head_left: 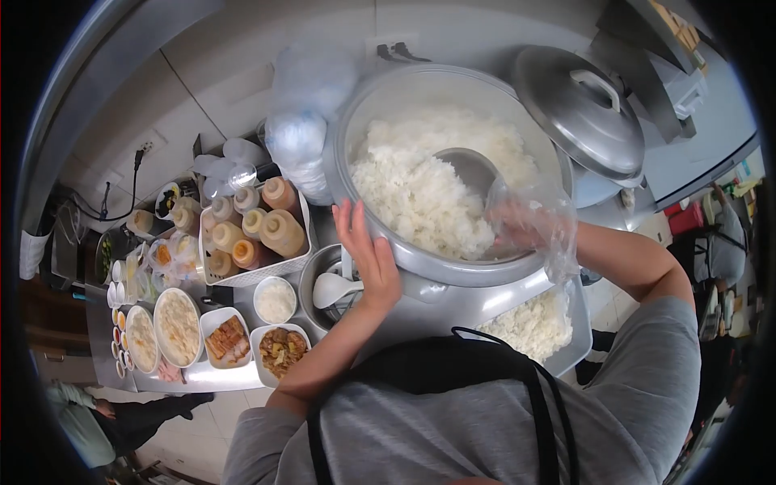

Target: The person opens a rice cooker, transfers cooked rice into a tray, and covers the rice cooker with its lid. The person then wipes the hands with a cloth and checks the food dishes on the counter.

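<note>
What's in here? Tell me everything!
Pot: one, silver, middle
Rice: one heap, white, in pot
Lid: one, silver, right
Basket: one, white, left
Bottles: several, orange and cream, in basket
Bowl: one, silver, beside basket
Ladle: one, white, in bowl
Dishes: five, white, lower left
Cups: many, colourful, far left
Plastic bags: uncounted, clear, beside pot
Tray: one, pale, lower right
Person: one, green top, lower left
Left hand: one, bare, on pot
Right hand: one, plastic-covered, in pot
</note>
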`<state>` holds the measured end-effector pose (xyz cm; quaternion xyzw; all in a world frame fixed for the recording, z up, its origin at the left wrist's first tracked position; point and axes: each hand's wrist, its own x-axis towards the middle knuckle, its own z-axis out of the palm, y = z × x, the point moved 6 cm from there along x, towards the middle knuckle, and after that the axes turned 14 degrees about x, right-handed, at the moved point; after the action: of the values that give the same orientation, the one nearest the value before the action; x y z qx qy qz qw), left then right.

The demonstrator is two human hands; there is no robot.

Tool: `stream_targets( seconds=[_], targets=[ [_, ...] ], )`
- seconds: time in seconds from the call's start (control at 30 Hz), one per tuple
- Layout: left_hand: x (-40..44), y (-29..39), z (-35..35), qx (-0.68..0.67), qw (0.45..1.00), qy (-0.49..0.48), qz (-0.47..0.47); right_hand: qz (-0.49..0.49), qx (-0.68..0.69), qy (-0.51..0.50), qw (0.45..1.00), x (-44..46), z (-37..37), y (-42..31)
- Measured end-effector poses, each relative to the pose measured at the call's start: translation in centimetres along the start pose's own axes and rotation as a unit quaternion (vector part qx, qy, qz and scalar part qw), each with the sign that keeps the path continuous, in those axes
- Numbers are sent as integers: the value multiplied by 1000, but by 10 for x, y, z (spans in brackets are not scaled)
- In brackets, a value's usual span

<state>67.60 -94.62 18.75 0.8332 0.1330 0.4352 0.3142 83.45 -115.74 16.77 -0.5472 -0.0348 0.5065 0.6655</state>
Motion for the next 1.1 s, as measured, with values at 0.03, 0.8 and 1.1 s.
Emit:
stream_targets(
  seconds=[0.03,0.8,1.1],
  targets=[
    [0,-1,0,3,1000,0,-4,-52,-148,-84,984,7,2,-4],
    [1,3,-6,-6,999,31,16,-5,-12,-36,999,-1,7,-10],
    [24,11,-29,-24,997,40,67,-309,-243,-76,916,-73,45,-40]
  ],
)
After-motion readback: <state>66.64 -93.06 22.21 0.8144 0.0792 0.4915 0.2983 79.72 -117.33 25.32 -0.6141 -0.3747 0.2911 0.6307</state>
